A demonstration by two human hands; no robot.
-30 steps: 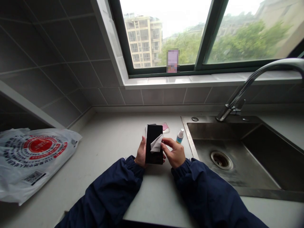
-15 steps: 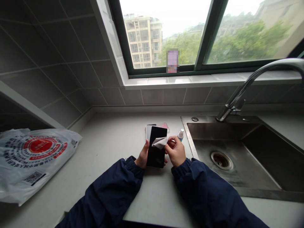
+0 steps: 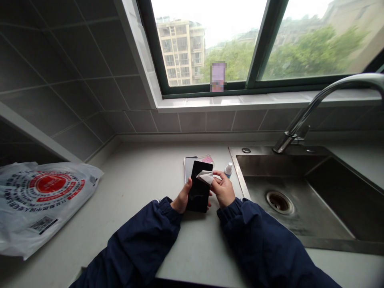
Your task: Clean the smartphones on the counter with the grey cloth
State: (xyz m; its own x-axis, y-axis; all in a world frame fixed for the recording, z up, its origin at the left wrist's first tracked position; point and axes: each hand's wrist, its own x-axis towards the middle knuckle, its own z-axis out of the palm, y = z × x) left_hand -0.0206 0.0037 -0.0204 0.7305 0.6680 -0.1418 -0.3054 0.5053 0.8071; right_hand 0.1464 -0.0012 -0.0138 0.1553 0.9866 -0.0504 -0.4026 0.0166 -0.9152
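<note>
A black smartphone [image 3: 198, 198] is held upright-tilted in my left hand [image 3: 182, 198], thumb along its left edge and fingertips showing at its right edge. My right hand [image 3: 223, 190] pinches a small light grey cloth [image 3: 205, 176], which lies against the upper part of the dark screen. Behind the phone, a second phone [image 3: 189, 165] with a pale screen rests on the counter, partly covered. A clear phone case [image 3: 208, 159] with a pink patch is next to it. Just beyond my right hand stands a small spray bottle [image 3: 229, 169] with a white cap, its lower part hidden.
To the right is a steel sink [image 3: 300, 184] with a drain and a chrome faucet [image 3: 300, 122]. A white plastic bag [image 3: 45, 200] with red print lies on the counter [image 3: 132, 180] at left. A window [image 3: 207, 44] with a sill is ahead.
The cloth and my right fingers have shifted slightly right on the screen. The phone has tilted a little to the right, and my left thumb has moved slightly with it.
</note>
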